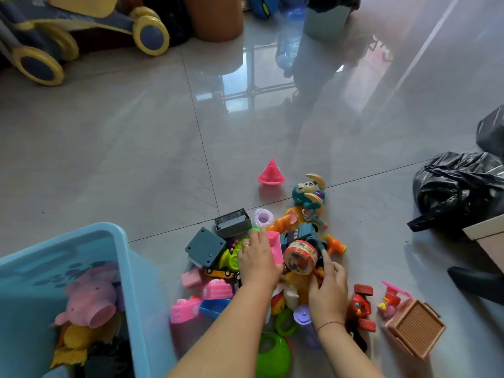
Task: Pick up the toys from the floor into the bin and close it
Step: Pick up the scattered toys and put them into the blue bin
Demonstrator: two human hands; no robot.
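A heap of small plastic toys lies on the tiled floor in front of me. My left hand (256, 259) rests on the heap and grips a pink block (276, 248). My right hand (330, 289) reaches in from the right, its fingers curled around an orange toy beside a red and yellow toy drum (300, 256). A light blue bin (122, 257) stands open at the lower left, holding a pink pig toy (91, 301) and other toys. No lid is in view.
A pink boat (271, 174) and a teal monkey toy (309, 195) lie beyond the heap. A red toy (361, 306) and a brown crate (416, 327) sit to the right. Black bags (458, 186) and a ride-on car (81, 31) border the floor.
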